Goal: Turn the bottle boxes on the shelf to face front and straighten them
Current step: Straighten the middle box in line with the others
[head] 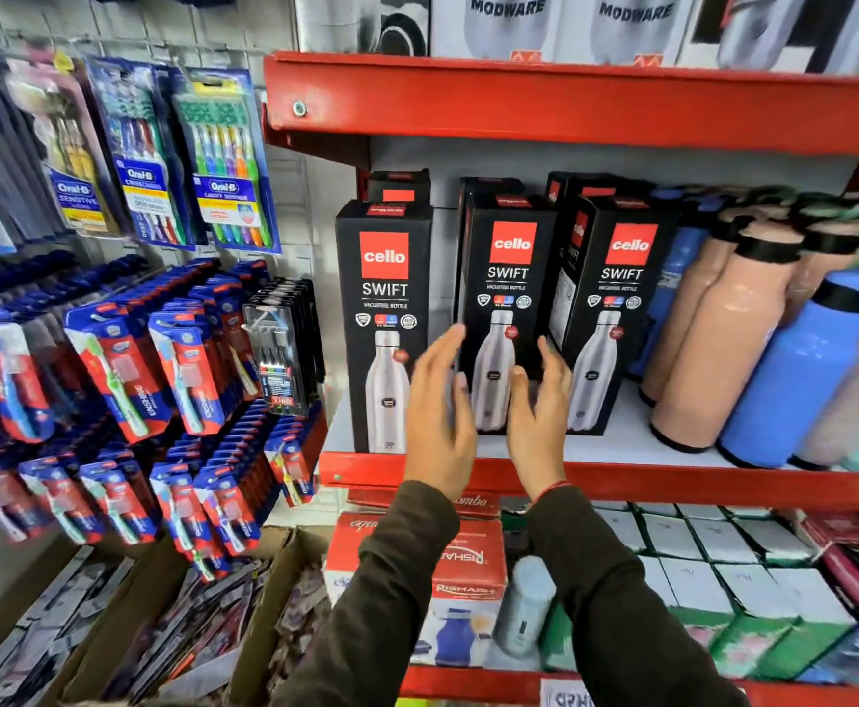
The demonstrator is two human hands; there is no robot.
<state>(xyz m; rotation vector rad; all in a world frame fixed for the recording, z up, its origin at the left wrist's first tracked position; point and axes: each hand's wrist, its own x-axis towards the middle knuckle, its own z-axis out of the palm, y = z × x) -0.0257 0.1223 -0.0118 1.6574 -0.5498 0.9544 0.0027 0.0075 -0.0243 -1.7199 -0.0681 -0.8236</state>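
Three black Cello Swift bottle boxes stand in the front row on the red shelf (621,477). The left box (384,298) faces front at the shelf edge. The middle box (509,278) sits further back. The right box (616,298) is turned slightly, so its left side shows. More black boxes stand behind them. My left hand (440,415) is open at the lower left of the middle box. My right hand (539,415) is open at its lower right. Both palms face each other, and neither clearly grips the box.
Peach and blue bottles (754,349) lean at the right of the same shelf. Toothbrush packs (152,359) hang on the wall at left. White Modware boxes (570,23) fill the shelf above. Red and white boxes (468,563) sit on the shelf below.
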